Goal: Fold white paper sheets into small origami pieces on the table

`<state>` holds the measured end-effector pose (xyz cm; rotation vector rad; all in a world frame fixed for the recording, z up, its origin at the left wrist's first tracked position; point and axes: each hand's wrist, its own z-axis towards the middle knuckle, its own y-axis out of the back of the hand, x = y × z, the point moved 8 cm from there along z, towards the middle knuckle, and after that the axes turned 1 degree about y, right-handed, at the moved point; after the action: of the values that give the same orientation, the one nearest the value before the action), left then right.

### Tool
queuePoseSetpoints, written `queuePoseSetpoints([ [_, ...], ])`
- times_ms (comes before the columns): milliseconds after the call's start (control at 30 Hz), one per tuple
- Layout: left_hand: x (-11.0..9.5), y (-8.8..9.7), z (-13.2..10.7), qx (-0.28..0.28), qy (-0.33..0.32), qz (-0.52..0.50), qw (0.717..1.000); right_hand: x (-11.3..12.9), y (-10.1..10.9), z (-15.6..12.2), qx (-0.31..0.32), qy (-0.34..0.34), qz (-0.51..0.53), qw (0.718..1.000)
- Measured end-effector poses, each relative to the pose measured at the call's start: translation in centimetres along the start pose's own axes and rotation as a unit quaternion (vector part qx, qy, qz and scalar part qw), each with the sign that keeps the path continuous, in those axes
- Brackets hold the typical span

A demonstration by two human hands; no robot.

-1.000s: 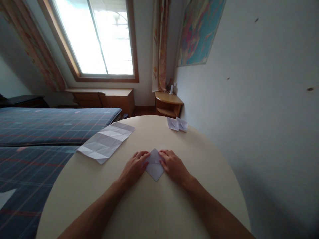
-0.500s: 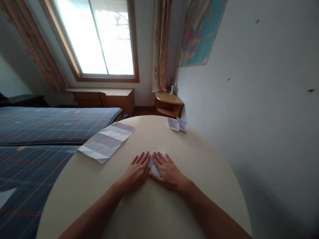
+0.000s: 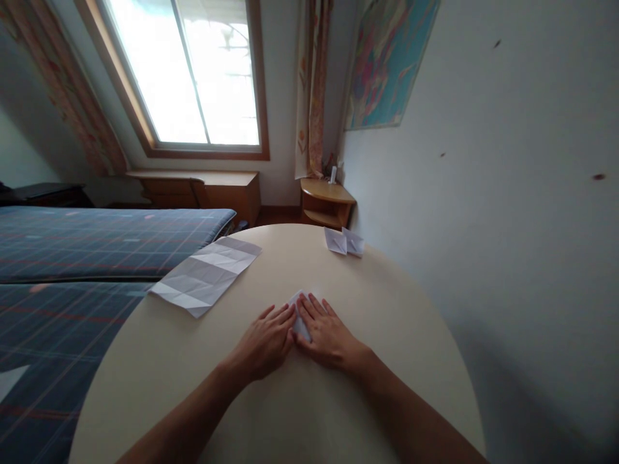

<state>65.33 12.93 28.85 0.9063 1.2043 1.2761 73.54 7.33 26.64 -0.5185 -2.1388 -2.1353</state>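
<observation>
A small folded white paper [image 3: 298, 314] lies on the round beige table [image 3: 290, 399], mostly hidden under my hands. My left hand [image 3: 265, 338] lies flat on its left side with fingers stretched out. My right hand [image 3: 325, 332] rests flat on its right side, fingers spread and pressing down. Only the paper's far tip and a strip between my hands show.
A creased, unfolded white sheet [image 3: 206, 274] hangs over the table's left edge. Two small folded paper pieces [image 3: 344, 241] sit at the far edge near the wall. A plaid bed [image 3: 72, 258] stands on the left, a wooden nightstand [image 3: 326, 200] beyond the table.
Both hands went from holding the folded paper by its sides to lying flat on top of it, close together. The paper now shows much less than before.
</observation>
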Motion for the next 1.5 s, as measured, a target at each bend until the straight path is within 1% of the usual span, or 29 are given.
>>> queuePoseSetpoints([
  [133, 0.5, -0.6, 0.1, 0.020, 0.036, -0.002, 0.999, -0.2, -0.1, 0.1, 0.001, -0.005, 0.003, 1.000],
  [367, 0.7, 0.2, -0.1, 0.034, 0.094, 0.074, 0.992, -0.3, 0.0, 0.0, 0.007, -0.015, 0.008, 1.000],
  [567, 1.8, 0.8, -0.5, 0.005, 0.142, 0.105, 0.984, -0.2, 0.3, -0.1, 0.008, -0.013, 0.008, 1.000],
  [700, 2.4, 1.5, -0.4, -0.009, 0.158, 0.097, 0.983, -0.3, 0.4, -0.2, 0.009, -0.010, 0.006, 1.000],
  [767, 2.4, 1.5, -0.2, -0.011, 0.149, 0.072, 0.986, -0.3, 0.4, -0.2, 0.003, -0.006, 0.005, 1.000],
  [800, 2.2, 1.3, -0.1, -0.013, 0.131, 0.055, 0.990, -0.3, 0.3, -0.2, 0.000, -0.005, 0.005, 1.000],
  [900, 0.7, 0.5, 0.1, -0.009, 0.030, 0.004, 0.999, -0.5, 0.1, 0.0, -0.008, -0.004, 0.003, 1.000],
  [933, 0.3, 0.1, 0.0, -0.002, 0.002, -0.009, 1.000, -0.6, 0.1, 0.0, -0.009, -0.003, 0.002, 1.000],
  [967, 0.1, -0.2, 0.0, 0.007, -0.014, -0.020, 1.000, -0.6, 0.0, 0.0, -0.009, -0.002, 0.002, 1.000],
  [1067, 0.2, -1.0, 0.0, 0.029, -0.011, -0.041, 0.999, -0.7, 0.0, 0.0, 0.002, -0.001, 0.006, 1.000],
  [1133, 0.3, -1.1, 0.1, 0.032, -0.004, -0.049, 0.998, -0.9, 0.1, -0.2, 0.016, -0.010, 0.010, 1.000],
  [1233, 0.5, -1.0, 0.2, 0.018, -0.008, -0.059, 0.998, -1.6, 0.3, -0.6, 0.046, -0.042, 0.016, 0.998],
  [1333, 0.6, -1.0, 0.2, 0.006, -0.020, -0.066, 0.998, -2.8, 0.4, -1.3, 0.075, -0.086, 0.022, 0.993],
  [1500, 0.6, -1.0, 0.3, -0.012, -0.015, -0.070, 0.997, -4.5, 0.5, -2.5, 0.087, -0.137, 0.025, 0.986],
])
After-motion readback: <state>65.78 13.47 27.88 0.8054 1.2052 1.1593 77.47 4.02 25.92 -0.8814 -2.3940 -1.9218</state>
